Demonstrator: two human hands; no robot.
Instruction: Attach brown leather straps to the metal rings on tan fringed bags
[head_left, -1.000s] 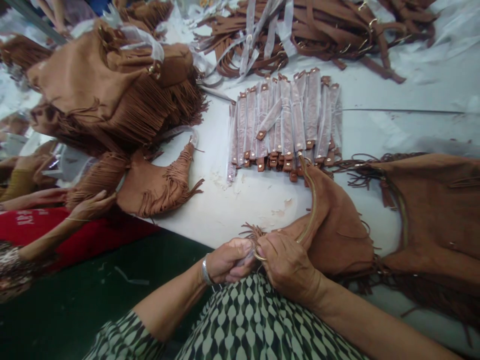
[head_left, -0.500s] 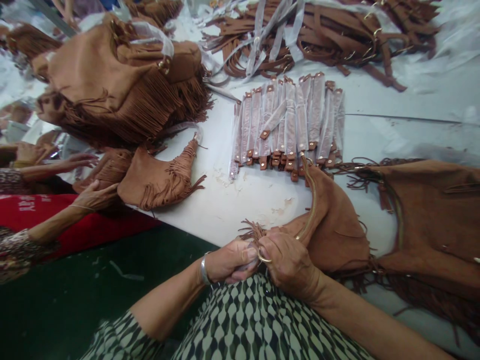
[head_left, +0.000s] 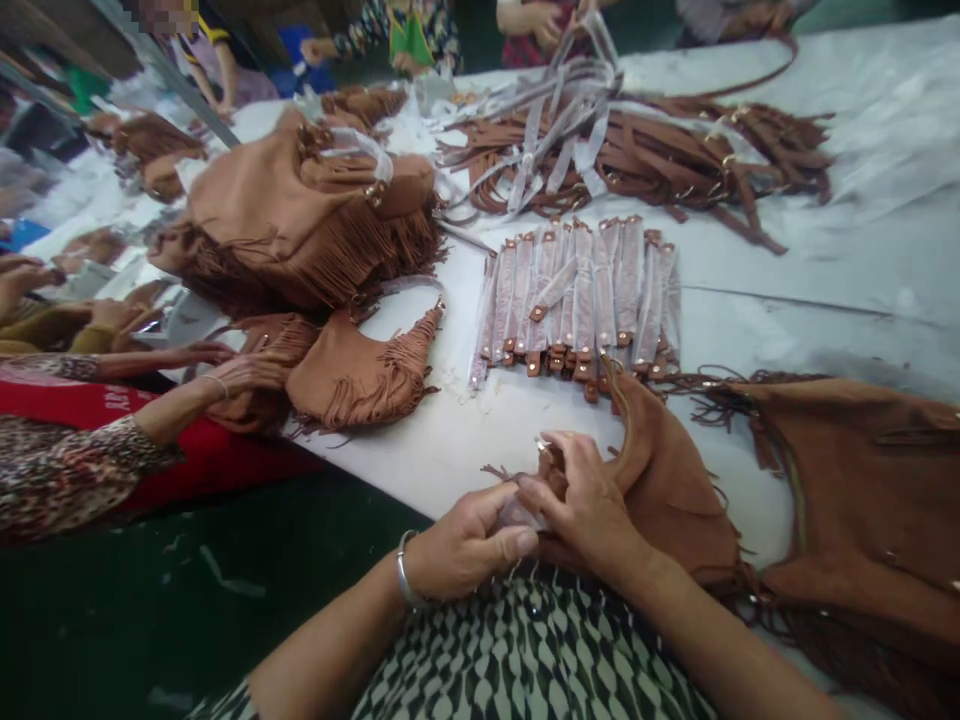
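- The left hand [head_left: 469, 545] is curled at the near edge of the white table [head_left: 450, 440], its thumb pointing to the right hand. It holds clear crumpled plastic [head_left: 519, 514] between thumb and fingers; what the lower fingers grip, I cannot tell.
- The right hand [head_left: 592, 500] has its fingers bent in a narrow pinch, and they hold a small brown leather piece [head_left: 553, 470] with a shiny metal end, which stands up beside the index finger.
- The crescent-shaped brown suede bag [head_left: 679, 490] lies on the table just right of the fingers — its body spreads beyond the right wrist, and its upper tip comes close to the row of flat brown straps in clear wrapping [head_left: 577, 300].
- Whether the small piece is joined to this bag, the fingers hide.
- Further right, a larger brown suede bag with dark fringe [head_left: 870, 490] lies flat.
- At left, a co-worker's hand with a thin bracelet [head_left: 251, 375] touches brown fringed leather, next to a small brown fringed bag [head_left: 352, 375].
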